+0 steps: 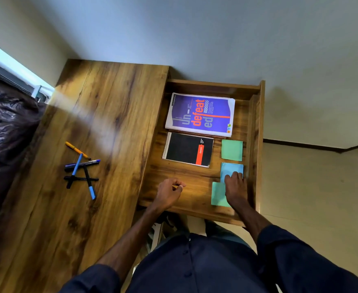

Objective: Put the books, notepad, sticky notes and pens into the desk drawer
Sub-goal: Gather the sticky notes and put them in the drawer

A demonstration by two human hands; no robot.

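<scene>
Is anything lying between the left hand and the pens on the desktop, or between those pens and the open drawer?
Nothing visible. Only bare desktop separates the pens from the left hand, which is over the front of the drawer. The drawer is open, with bare floor at its near left.

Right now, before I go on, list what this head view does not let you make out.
- Head view: the right hand covers the near edge of the blue sticky notes and part of the lower green pad.
- Head view: the left hand is curled; its own fingers hide whether it holds anything.
- Head view: small print on the purple book is too small to read.
- Head view: the pens overlap, so their count is unsure.
</scene>
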